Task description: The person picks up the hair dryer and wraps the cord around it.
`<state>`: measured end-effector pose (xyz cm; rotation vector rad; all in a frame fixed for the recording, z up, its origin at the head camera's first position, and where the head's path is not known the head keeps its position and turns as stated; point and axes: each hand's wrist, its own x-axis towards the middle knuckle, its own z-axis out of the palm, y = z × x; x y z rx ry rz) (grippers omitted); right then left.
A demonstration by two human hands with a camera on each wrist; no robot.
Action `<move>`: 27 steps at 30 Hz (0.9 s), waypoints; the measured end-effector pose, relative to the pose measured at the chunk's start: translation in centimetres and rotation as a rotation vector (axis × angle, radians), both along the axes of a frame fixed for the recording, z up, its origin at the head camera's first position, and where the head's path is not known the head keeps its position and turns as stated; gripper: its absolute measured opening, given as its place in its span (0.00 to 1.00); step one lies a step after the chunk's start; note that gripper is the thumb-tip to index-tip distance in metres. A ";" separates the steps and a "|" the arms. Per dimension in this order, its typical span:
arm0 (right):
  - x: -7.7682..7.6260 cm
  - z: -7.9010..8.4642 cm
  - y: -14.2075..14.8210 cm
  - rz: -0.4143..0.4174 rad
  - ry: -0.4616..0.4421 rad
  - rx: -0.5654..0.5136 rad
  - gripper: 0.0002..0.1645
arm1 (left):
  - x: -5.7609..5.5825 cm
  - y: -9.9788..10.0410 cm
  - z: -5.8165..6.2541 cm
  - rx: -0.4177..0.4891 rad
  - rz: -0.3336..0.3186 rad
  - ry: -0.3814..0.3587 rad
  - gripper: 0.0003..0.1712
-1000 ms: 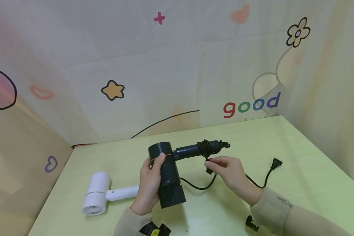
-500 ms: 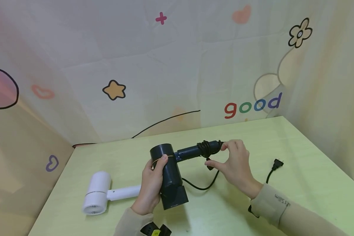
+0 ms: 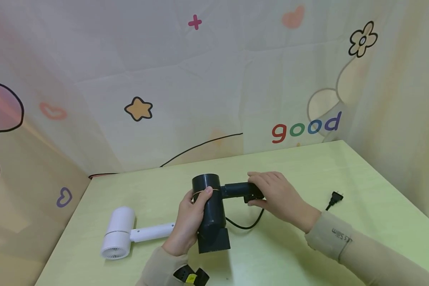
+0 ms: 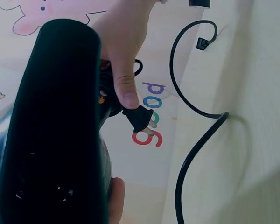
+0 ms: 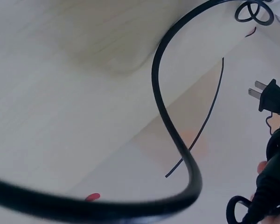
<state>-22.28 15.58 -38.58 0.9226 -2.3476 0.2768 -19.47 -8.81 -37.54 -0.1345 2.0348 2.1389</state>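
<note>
In the head view my left hand (image 3: 190, 224) holds the barrel of a black hair dryer (image 3: 213, 212), its thumb lying along the body near a thin band. The handle points right, and my right hand (image 3: 284, 196) grips its far end, fingers over the top and thumb below. The dryer's cord is wound on that end, mostly hidden by the hand in the head view. A two-pin plug (image 4: 138, 118) sticks out by the right thumb in the left wrist view. The right wrist view shows the same plug (image 5: 273, 97) above the bundled cord (image 5: 270, 175).
A white hair dryer (image 3: 118, 232) lies on the pale green table (image 3: 157, 190) to the left, its handle running behind my left hand. A loose black cord (image 3: 248, 227) curves over the table, and another plug (image 3: 335, 198) lies at the right. A printed curtain (image 3: 200, 79) hangs behind.
My right hand leaves its pinch at the dangling plug, opens wider, then closes round the cord-wrapped handle end. The black dryer shifts slightly right, and its handle turns a little.
</note>
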 end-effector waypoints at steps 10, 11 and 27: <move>-0.2 -0.5 0.4 0.073 0.174 0.040 0.38 | -0.2 -0.1 0.4 0.007 -0.033 0.012 0.44; -0.2 -0.7 0.5 0.084 0.203 0.036 0.37 | -0.2 -0.1 0.4 0.010 -0.034 0.009 0.44; 0.0 -1.9 1.7 0.275 0.234 -0.035 0.27 | -0.7 -0.5 -0.3 0.005 -0.016 -0.029 0.42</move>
